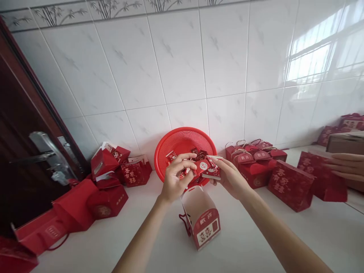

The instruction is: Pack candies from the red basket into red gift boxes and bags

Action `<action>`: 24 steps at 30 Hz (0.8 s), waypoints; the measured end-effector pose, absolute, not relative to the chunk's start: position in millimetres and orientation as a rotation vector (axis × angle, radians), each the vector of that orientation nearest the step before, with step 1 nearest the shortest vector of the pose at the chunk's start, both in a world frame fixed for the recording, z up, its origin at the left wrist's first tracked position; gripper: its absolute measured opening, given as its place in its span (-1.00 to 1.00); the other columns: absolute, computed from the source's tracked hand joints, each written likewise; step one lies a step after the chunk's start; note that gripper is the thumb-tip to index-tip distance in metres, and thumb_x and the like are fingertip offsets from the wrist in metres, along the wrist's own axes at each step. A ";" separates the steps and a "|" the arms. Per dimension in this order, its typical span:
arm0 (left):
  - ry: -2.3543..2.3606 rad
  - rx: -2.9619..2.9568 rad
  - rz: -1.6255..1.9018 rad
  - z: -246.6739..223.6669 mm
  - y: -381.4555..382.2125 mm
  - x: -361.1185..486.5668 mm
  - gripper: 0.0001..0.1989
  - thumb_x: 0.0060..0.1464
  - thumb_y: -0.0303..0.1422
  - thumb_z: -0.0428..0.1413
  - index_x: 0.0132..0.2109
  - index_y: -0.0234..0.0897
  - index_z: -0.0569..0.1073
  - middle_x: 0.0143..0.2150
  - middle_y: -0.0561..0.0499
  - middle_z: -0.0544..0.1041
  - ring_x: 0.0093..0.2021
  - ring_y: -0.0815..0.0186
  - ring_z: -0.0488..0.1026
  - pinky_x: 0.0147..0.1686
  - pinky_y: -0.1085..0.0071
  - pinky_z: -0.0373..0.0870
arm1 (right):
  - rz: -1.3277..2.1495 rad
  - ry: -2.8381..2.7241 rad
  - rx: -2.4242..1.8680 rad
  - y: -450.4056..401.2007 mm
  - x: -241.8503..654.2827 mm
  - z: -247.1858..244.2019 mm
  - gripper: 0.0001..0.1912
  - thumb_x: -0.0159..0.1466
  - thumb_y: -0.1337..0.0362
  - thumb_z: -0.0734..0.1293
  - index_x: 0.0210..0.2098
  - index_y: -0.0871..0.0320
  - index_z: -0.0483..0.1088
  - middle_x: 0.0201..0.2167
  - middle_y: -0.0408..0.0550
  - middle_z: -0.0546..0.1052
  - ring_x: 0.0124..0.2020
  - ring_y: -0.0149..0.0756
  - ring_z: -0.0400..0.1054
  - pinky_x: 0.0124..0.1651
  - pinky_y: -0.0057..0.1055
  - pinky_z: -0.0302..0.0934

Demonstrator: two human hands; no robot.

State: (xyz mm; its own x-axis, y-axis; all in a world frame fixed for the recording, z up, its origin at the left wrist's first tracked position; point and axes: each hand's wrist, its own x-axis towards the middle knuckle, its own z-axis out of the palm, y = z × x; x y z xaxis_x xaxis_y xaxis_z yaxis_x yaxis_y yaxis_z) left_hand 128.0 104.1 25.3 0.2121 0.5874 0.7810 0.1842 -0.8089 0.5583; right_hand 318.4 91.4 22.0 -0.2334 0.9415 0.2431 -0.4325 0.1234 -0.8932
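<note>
My left hand [174,181] pinches a small red packet [203,165] with a pale round mark between thumb and fingers. Held in my right hand [231,179] is a red-and-white patterned packet [213,172], close against the first one. Both hands are over the front of a red plastic basket [158,157], which leans toward the wall with several red wrapped packets [171,155] inside. Just below my hands an open red gift box [209,227] stands upright on the white surface. Its pale inside shows, and a dark red cord hangs at its left side.
Several red boxes [109,203] are piled on the left beside a dark door [17,151] with a metal handle. On the right stand tied boxes [251,170] and a red box [290,185]. Another person's hand [348,166] is by a red box [322,178]. A tiled wall [184,57] rises behind.
</note>
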 end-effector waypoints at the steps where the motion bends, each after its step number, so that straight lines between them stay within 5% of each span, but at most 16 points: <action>1: 0.729 2.172 1.624 22.7 103.1 129.0 -0.88 0.13 -0.34 0.16 -0.32 -0.21 0.58 0.04 -0.16 0.55 0.00 0.12 0.54 0.00 0.21 0.49 | 1.413 -1.192 -0.586 89.7 318.3 23.2 -0.60 0.11 -0.03 0.49 -0.29 0.16 0.44 -0.47 -0.15 0.47 -0.51 -0.41 0.31 -0.51 -0.46 0.18; 10: 0.768 2.027 1.512 15.5 96.3 134.5 -0.87 0.08 -0.30 0.19 -0.23 -0.23 0.58 -0.08 -0.11 0.60 -0.04 0.13 0.54 -0.01 0.22 0.50 | 1.205 -1.369 -0.626 82.9 316.3 24.0 -0.59 0.05 0.12 0.56 -0.18 0.12 0.43 -0.38 -0.16 0.47 -0.44 -0.40 0.29 -0.43 -0.44 0.23; 13: 0.825 1.850 1.398 19.3 94.0 134.8 -0.71 0.03 -0.22 0.28 -0.12 -0.26 0.55 -0.22 -0.06 0.60 -0.21 0.22 0.56 -0.18 0.32 0.54 | 1.200 -1.387 -0.649 82.2 315.5 22.9 -0.59 0.07 0.07 0.55 -0.21 0.13 0.43 -0.41 -0.16 0.47 -0.46 -0.40 0.30 -0.45 -0.44 0.21; 18: 0.787 1.705 1.260 20.9 88.4 135.7 -0.51 -0.05 -0.27 0.36 0.05 -0.22 0.49 -0.27 0.03 0.54 -0.22 0.26 0.57 -0.21 0.36 0.55 | 1.208 -1.296 -0.670 82.3 311.8 19.5 -0.56 0.10 -0.01 0.52 -0.20 0.13 0.41 -0.49 -0.18 0.44 -0.52 -0.40 0.28 -0.53 -0.46 0.15; 24: 0.700 1.526 1.318 20.3 85.4 141.8 -0.55 -0.02 -0.24 0.35 0.00 -0.23 0.47 -0.26 0.02 0.56 -0.23 0.22 0.59 -0.21 0.31 0.58 | 1.237 -1.384 -0.628 80.6 310.3 18.7 -0.54 0.06 0.07 0.57 -0.15 0.13 0.43 -0.38 -0.12 0.48 -0.45 -0.39 0.31 -0.48 -0.46 0.23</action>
State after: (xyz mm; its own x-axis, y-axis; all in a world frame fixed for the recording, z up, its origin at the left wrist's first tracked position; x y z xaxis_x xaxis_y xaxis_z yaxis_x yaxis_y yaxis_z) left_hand 141.8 85.4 20.3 0.2501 0.8816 0.4003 -0.1621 -0.3694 0.9150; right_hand 310.3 80.6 18.7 -0.2372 0.8963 0.3746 -0.2722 0.3089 -0.9113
